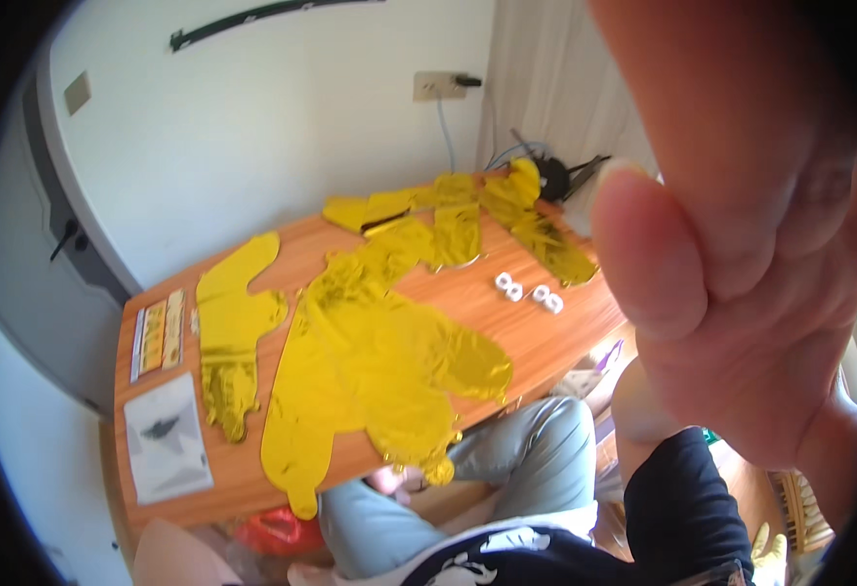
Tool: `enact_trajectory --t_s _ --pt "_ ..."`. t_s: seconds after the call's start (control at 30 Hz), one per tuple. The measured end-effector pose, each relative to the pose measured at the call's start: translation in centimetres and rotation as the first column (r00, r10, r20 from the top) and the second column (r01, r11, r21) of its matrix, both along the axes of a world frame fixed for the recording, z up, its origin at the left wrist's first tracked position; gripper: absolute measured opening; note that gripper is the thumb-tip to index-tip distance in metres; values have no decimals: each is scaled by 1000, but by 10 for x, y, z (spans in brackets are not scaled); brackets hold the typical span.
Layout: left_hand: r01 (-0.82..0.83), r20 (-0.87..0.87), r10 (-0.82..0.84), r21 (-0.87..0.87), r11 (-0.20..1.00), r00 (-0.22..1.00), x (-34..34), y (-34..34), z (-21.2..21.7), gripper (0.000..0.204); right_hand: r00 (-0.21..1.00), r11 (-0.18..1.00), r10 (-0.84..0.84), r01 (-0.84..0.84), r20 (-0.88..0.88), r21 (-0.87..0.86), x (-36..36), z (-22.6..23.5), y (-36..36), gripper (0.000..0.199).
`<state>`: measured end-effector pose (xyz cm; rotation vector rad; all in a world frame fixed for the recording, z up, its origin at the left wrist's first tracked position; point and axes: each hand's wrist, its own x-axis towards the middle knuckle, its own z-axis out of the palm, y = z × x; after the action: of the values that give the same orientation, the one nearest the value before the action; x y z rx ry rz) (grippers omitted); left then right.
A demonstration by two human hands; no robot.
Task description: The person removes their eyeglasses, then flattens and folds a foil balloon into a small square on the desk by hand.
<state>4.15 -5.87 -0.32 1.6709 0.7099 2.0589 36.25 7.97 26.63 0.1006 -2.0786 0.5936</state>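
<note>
My right hand (760,293) is raised very close at the right, blurred and large. Its thumb stands apart from a finger stretched up past the top edge; the fingertips are out of sight, and nothing shows in the hand. Only a bare part of my left arm (179,557) appears at the lower left; the left hand is out of view. On the wooden table (536,352) lie flat, uninflated gold foil balloons: a big overlapping pile (370,342) in the middle, a single balloon (238,322) to the left, and several more (458,220) toward the back.
Small white rolls (526,291) lie right of the pile. A white sheet (167,439) and an orange printed card (160,337) rest at the table's left end. Behind are a black object with thin rods (555,181) and a wall socket (438,86). Below the table is a red bag (277,530).
</note>
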Motion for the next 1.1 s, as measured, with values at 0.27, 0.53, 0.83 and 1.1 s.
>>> enact_trajectory --t_s 0.27,0.53,0.83,1.1 --pt "7 -31 -10 -77 997 999 -11 -48 71 60 989 984 128 -137 -77 -117 19 -19 2 48" --pt "79 17 -78 -67 995 997 -2 -56 130 61 977 966 198 -208 -78 -153 66 3 7 42" --pt "132 104 -130 -12 991 986 11 -41 175 63 953 937 303 -303 -32 -174 -12 3 -19 37" --pt "124 152 -120 -15 992 981 14 -32 212 65 900 900 432 -427 47 -91 -25 -2 -28 38"
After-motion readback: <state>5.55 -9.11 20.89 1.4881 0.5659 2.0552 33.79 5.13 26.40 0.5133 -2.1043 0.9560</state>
